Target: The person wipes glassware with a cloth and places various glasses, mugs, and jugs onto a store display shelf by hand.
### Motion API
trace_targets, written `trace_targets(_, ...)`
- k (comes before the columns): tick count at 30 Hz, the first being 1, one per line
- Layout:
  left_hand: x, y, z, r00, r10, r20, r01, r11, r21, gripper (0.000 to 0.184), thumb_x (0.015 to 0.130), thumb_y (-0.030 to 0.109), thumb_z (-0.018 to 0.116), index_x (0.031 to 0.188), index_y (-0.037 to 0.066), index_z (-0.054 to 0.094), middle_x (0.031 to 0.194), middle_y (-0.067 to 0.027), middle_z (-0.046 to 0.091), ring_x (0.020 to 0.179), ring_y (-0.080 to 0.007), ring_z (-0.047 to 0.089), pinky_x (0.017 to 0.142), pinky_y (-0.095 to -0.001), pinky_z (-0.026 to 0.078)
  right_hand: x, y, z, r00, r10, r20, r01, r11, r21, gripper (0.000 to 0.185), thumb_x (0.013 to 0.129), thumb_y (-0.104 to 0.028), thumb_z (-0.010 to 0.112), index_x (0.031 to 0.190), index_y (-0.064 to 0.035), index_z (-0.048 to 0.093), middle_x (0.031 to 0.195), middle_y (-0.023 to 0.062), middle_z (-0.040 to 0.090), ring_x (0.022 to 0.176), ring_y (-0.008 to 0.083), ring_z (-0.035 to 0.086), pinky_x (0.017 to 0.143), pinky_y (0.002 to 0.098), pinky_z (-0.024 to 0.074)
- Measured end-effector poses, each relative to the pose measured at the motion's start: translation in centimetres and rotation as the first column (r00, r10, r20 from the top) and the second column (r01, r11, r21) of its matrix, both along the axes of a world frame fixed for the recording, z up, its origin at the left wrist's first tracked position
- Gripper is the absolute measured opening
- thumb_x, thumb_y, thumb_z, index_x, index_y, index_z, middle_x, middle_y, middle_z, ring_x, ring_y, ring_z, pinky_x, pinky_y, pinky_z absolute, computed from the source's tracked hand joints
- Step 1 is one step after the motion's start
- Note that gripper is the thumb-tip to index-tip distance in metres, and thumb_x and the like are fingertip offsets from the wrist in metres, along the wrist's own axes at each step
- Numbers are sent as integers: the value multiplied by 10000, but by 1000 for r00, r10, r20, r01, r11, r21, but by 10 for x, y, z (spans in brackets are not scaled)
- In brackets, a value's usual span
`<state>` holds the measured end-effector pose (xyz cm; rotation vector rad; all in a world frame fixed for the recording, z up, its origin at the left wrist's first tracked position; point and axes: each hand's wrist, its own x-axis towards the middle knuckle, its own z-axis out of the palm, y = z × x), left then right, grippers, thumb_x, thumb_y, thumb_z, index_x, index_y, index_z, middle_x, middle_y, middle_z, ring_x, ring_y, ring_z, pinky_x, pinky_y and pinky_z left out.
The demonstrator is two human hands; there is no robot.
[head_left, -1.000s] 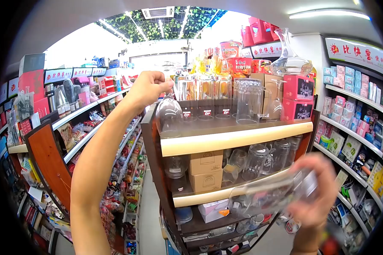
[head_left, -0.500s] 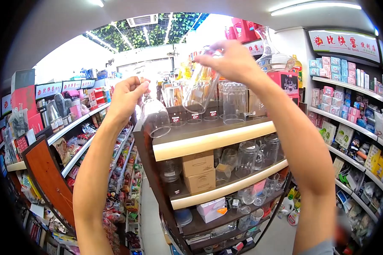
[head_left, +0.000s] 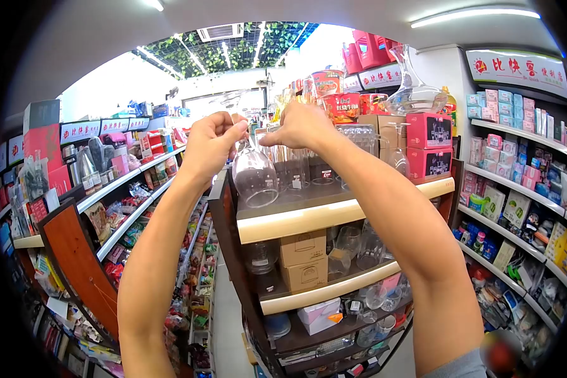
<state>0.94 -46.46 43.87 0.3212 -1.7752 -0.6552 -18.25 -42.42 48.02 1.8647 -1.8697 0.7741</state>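
My left hand (head_left: 215,143) pinches the stem of a clear wine glass (head_left: 256,179). The glass hangs upside down, slightly tilted, its rim low over the front left of the top shelf (head_left: 334,205). My right hand (head_left: 303,128) is just right of it, above tall clear drinking glasses (head_left: 291,169). Its thumb is stretched toward the wine glass, apart from the fingers, whose tips are partly hidden. No object shows clearly in that hand. Another upside-down stemmed glass (head_left: 395,157) stands beyond my right forearm.
Pink boxes (head_left: 429,131) and a glass decanter (head_left: 414,94) stand at the top shelf's right. Cardboard boxes (head_left: 303,272) and more glassware fill the shelf below. Packed shelves flank me; an aisle (head_left: 232,315) runs along the left. Red noodle cups (head_left: 341,107) sit behind.
My right hand has come down and left, away from the tilted clear glass it held up. My left hand still holds the wine glass. The view has shifted slightly.
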Motion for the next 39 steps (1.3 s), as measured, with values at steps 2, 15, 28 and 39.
trace_targets(2, -1, 3, 4, 1000, 13, 2, -13, 1000, -11, 270, 932, 168, 652, 1079, -58, 636, 845, -61, 656, 638, -46, 507, 572, -205, 408, 1, 1, 0, 1000, -7, -6, 7, 1000, 13, 756, 667, -614, 785, 1055, 28, 698, 1086, 213, 700, 1042, 325, 678, 894, 401, 548)
trace_targets(15, -50, 51, 54, 998, 45, 50, -28, 956, -291, 285, 852, 209, 722, 961, -54, 704, 820, -86, 689, 734, -121, 612, 647, -276, 479, -39, 105, 21, 754, 601, 265, -606, 792, -73, 526, 825, -334, 753, 1141, 78, 672, 960, 135, 710, 805, 141, 631, 709, 295, 501)
trace_targets(28, -131, 38, 49, 998, 52, 29, -48, 991, -128, 242, 816, 149, 781, 936, -37, 681, 823, -94, 700, 771, -138, 637, 700, -280, 491, -77, 54, -15, 720, 569, 398, -379, 802, -462, 263, 754, -179, 748, 948, -3, 743, 779, 59, 709, 707, 131, 647, 676, 305, 510)
trace_targets(39, -119, 21, 37, 920, 321, 225, -266, 933, -242, 350, 764, 281, 798, 946, -1, 696, 846, -120, 708, 813, -199, 668, 734, -356, 522, -79, 40, -37, 843, 340, 416, -210, 921, -327, 328, 731, -185, 729, 1037, -70, 751, 820, 128, 725, 769, 221, 700, 731, 354, 532)
